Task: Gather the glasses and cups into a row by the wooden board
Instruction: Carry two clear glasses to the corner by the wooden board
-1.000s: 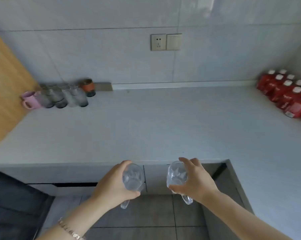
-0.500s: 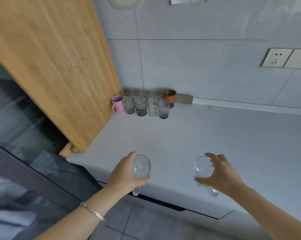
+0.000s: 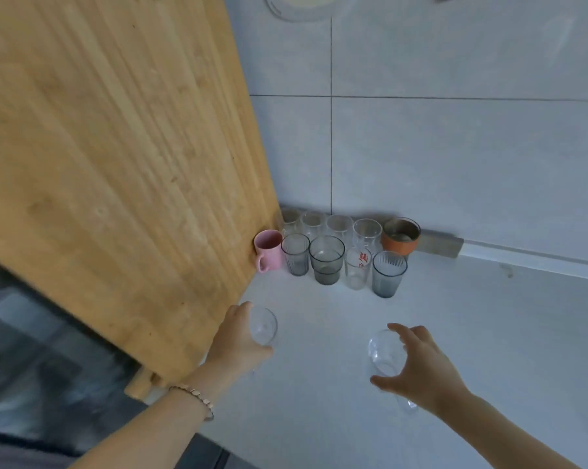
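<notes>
Head view, corner of the table where the wooden board leans at the left.

Left hand: fingers wrapped round the bowl of the left wine glass, just beside the board's edge. Right hand: fingers spread and curled over the bowl of the right wine glass, its foot showing below the palm. Both glasses are gripped and over the table. I cannot tell if either foot touches the surface.

The gathered lot stands ahead of both hands, against the wall:
- Front row, board outward: pink mug touching the board, ribbed grey glass, smoky tumbler, printed clear glass, blue-grey glass.
- Back row: clear glasses, ending at the orange cup.

Key relation: the rows run from the board out to the right, so their open end lies past the blue-grey glass. That end is straight ahead of the right hand, which is nearer to it. The left hand sits before the mug end, which is already filled.

Long axis of both wine glasses: tilted, rim up toward the camera, stem down and back toward the person. Judgement: each needs righting before it is set down. Likely the right goes first, and the left then crosses to stand beside it.
</notes>
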